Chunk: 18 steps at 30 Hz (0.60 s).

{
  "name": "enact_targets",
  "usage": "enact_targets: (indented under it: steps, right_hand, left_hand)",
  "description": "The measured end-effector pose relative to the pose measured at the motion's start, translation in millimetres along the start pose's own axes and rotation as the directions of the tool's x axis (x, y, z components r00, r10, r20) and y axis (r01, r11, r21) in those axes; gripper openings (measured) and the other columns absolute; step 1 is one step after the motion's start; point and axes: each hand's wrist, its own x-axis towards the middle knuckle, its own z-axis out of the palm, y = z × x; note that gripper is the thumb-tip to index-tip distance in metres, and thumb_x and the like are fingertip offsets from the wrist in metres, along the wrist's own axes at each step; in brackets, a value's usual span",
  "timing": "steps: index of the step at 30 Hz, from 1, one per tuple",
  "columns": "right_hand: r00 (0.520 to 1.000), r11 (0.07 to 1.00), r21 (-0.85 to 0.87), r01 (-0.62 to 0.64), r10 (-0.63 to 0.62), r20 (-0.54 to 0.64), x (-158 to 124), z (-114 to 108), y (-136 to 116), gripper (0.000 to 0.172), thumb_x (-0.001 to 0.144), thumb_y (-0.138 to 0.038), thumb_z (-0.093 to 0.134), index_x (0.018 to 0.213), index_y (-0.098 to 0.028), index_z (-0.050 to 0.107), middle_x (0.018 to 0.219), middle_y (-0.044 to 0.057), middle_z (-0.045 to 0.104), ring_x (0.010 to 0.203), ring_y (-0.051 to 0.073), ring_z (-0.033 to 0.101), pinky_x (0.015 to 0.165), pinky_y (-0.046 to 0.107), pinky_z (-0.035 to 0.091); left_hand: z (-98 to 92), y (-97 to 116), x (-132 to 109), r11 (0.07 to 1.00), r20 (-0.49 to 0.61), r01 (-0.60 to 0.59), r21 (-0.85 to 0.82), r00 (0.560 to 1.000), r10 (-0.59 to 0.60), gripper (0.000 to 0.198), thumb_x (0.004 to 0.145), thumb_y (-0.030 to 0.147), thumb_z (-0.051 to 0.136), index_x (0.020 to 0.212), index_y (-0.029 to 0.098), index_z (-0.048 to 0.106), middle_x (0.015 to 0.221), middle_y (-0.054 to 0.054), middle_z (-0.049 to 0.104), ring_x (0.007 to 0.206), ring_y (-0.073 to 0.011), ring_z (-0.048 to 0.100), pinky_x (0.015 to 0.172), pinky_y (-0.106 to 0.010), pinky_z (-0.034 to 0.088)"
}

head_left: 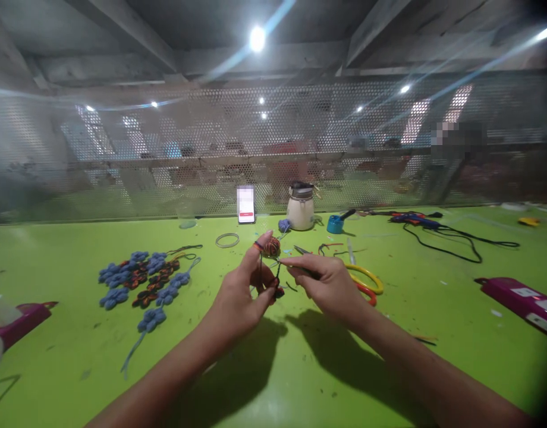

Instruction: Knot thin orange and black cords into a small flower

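Left hand (242,288) pinches a small dark crocheted piece (279,292) between thumb and fingertips above the worktop (88,359); its twisted strand (278,273) rises nearly upright. Right hand (329,285) grips a slim tool (285,261), mostly hidden by the fingers, its tip pointing left at the strand. Beyond, the phone (246,208) shows unreadable text; rightward, a purple power strip (505,291) with an illegible label (525,292) is cut off by the edge.

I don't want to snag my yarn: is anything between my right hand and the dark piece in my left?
Nothing visible blocks your right hand from the dark piece in your left hand; only a dark strand rises from it between your hands. The yarn ball sits beyond both hands.
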Motion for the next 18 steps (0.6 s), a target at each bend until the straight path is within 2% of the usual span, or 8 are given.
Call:
enact_targets:
  steps: [2, 4, 8, 13, 18]
  right_hand:
    - [0.998, 0.996, 0.059, -0.062, 0.062, 0.013, 0.4, -0.1, -0.8, 0.025, 0.078, -0.017, 0.057, 0.097, -0.014, 0.073, 0.063, 0.003, 0.065, 0.051, 0.012, 0.050, 0.048, 0.025, 0.040]
    - [0.992, 0.984, 0.125, -0.124, 0.120, 0.041, 0.5, -0.3, -1.7, 0.026, 0.078, -0.021, 0.059, 0.098, -0.014, 0.073, 0.051, -0.001, 0.055, 0.044, 0.010, 0.042, 0.043, 0.024, 0.034]
    - [0.982, 0.961, 0.206, -0.183, 0.168, 0.088, 0.5, -1.9, -3.8, 0.025, 0.077, -0.022, 0.061, 0.098, -0.015, 0.073, 0.046, -0.004, 0.046, 0.041, 0.008, 0.036, 0.042, 0.024, 0.029]
    - [0.970, 0.930, 0.282, -0.234, 0.204, 0.134, 0.3, -3.5, -5.7, 0.026, 0.076, -0.023, 0.062, 0.098, -0.013, 0.072, 0.045, -0.005, 0.046, 0.040, 0.008, 0.039, 0.042, 0.024, 0.032]
    - [0.945, 0.851, 0.419, -0.318, 0.248, 0.213, -2.9, 3.8, -5.4, 0.024, 0.077, -0.024, 0.062, 0.098, -0.016, 0.072, 0.045, -0.005, 0.048, 0.038, 0.006, 0.038, 0.039, 0.021, 0.030]
  left_hand:
    - [-2.5, 2.0, 2.4, 0.974, 0.031, 0.106, -0.200, 0.994, -0.102, 0.087, 0.074, 0.010, 0.061, 0.144, 0.026, 0.012, 0.077, 0.001, 0.053, 0.065, -0.0124, 0.052, 0.063, -0.029, 0.047]
    - [-5.9, 4.2, 4.5, 0.909, 0.069, 0.204, -0.362, 0.979, -0.193, 0.093, 0.070, 0.009, 0.066, 0.144, 0.024, 0.011, 0.079, 0.000, 0.055, 0.067, -0.0123, 0.052, 0.065, -0.028, 0.046]
    - [-12.1, 7.7, 6.1, 0.777, 0.116, 0.317, -0.544, 0.945, -0.305, 0.093, 0.065, 0.004, 0.070, 0.142, 0.022, 0.021, 0.080, -0.002, 0.059, 0.072, -0.0127, 0.053, 0.068, -0.027, 0.042]
    - [-13.3, 10.5, 5.0, 0.647, 0.168, 0.358, -0.673, 0.926, -0.338, 0.083, 0.068, 0.003, 0.066, 0.139, 0.023, 0.029, 0.087, -0.005, 0.061, 0.075, -0.0140, 0.056, 0.069, -0.028, 0.042]
    - [-11.0, 8.6, 4.4, 0.645, 0.141, 0.333, -0.688, 0.933, -0.332, 0.078, 0.072, 0.008, 0.068, 0.139, 0.021, 0.030, 0.082, -0.003, 0.062, 0.069, -0.0120, 0.056, 0.068, -0.026, 0.043]
